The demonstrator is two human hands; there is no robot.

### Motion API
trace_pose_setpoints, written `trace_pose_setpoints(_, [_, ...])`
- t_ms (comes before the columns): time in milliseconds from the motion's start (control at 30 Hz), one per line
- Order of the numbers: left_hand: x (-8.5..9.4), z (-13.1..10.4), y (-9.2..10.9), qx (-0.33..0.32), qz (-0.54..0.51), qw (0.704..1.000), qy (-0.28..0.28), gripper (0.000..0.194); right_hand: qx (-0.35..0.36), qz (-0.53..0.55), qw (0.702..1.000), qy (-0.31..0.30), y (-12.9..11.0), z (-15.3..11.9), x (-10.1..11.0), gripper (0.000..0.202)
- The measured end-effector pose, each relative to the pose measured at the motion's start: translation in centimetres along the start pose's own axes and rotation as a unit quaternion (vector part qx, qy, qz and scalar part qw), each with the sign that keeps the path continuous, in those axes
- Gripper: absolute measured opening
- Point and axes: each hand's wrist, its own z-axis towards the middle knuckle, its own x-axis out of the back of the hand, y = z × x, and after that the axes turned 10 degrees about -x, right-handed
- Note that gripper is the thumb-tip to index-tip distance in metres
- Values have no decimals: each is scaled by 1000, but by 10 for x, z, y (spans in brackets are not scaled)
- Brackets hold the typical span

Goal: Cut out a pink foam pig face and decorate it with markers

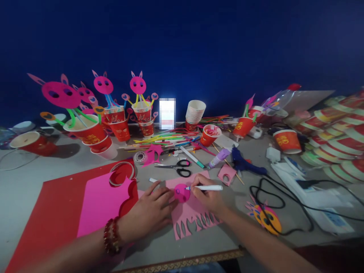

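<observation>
Bent over a magenta paper disc (184, 196), a person works ink onto it with both hands. The right hand (206, 195) grips a white marker (212, 187) between thumb and fingers, its blue tip at the disc's upper right; whether it touches the paper is too small to tell. The left hand (156, 208) grasps nothing, palm down with fingers spread, fingertips at the disc's left edge. The disc lies between the hands on a pink sheet (196, 210), a small blue outline drawn nearest the left fingertips. Beyond both hands, scissors (178, 165) rest on the table (159, 246). The disc looks loose, so a drag of the marker could turn it if the left fingertips lift or press too lightly. With the tip so near the rim, a wide stroke could stray onto the sheet, and left fingers sliding rightward could smear the outline if its ink is wet.
</observation>
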Motion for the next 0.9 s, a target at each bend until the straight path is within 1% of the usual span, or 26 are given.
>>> trace_pose_setpoints(133, [0,1,0,-1,-3,1000,-1,49,0,-10,1000,-10,0,0,0,13])
trace_pose_setpoints(333, [-2,0,-1,-3,-2,1000,-1,49,3,-21,1000,-10,-1,0,0,12])
trace_pose_setpoints(633, [-1,1,0,-1,0,1000,7,48,13,-38,999,-11,-1,0,0,14])
trace_pose_setpoints(900, [-1,1,0,1,-6,1000,-1,49,12,-49,998,-22,0,0,1,14])
